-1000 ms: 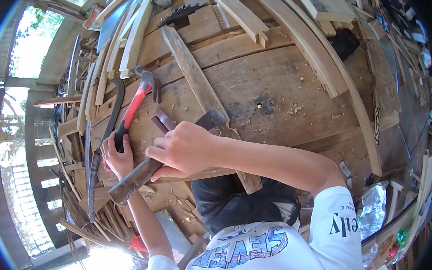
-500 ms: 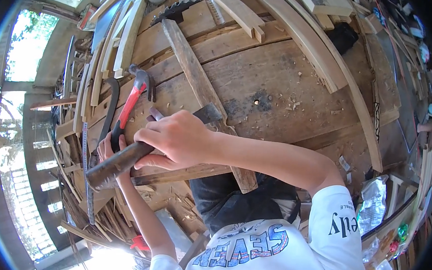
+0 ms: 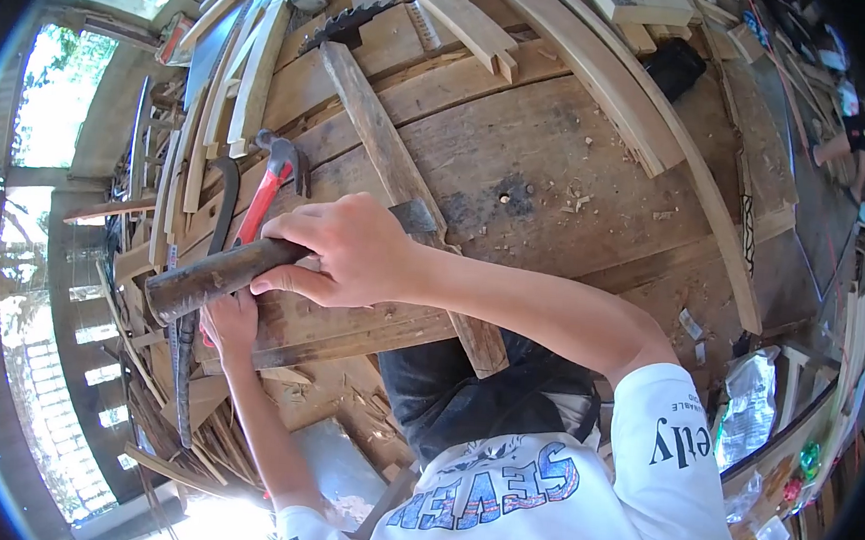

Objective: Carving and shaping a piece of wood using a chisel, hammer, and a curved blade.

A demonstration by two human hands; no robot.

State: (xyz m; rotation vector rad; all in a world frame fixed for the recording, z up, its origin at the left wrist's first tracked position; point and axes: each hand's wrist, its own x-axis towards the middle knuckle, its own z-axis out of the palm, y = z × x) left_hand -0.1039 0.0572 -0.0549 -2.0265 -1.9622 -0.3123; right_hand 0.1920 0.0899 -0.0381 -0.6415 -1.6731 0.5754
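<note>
My right hand (image 3: 359, 250) is closed around a thick, dark, round wooden handle (image 3: 191, 281) that slants down to the left. Beyond my right wrist a flat dark metal blade (image 3: 414, 217) shows against a rough wooden bar (image 3: 382, 136); how it joins anything is hidden. Lower left, my left hand (image 3: 231, 324) is closed at the lower grip of a red and black claw hammer (image 3: 262, 203), its fingers partly covered by the round handle. The hammer's head points away from me. Alongside runs a dark curved tool (image 3: 225, 200), partly hidden.
The worn wooden bench (image 3: 522, 136) carries shavings. Long curved planks (image 3: 606, 82) lie at the far right, stacked strips (image 3: 255, 87) at the far left. A toothed dark blade (image 3: 344, 28) rests at the back. Part of another person (image 3: 842, 146) shows at the far right.
My right hand has lifted slightly and moved left, swinging the round handle's end up and left. My left hand has slid down along the hammer toward me. The hammer has barely moved.
</note>
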